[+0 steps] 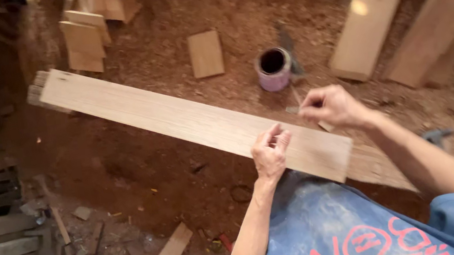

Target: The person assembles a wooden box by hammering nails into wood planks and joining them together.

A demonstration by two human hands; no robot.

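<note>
Long pale plank (178, 119) slanting upper left to lower right above the sawdust floor (145, 174), left hand (269, 152) resting curled on its near end, right hand (331, 107) beyond, grip pinching a thin stick (296, 98), purple tin (274, 69) nearby

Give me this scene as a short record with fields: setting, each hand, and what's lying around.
setting: sawdust-covered floor
left hand: resting on the near end of a long pale plank
right hand: pinching a thin stick, above the plank's far edge
near right hand: open purple can, dark inside
around: small wood offcut, two wide boards upper right, wood scraps upper left
</note>
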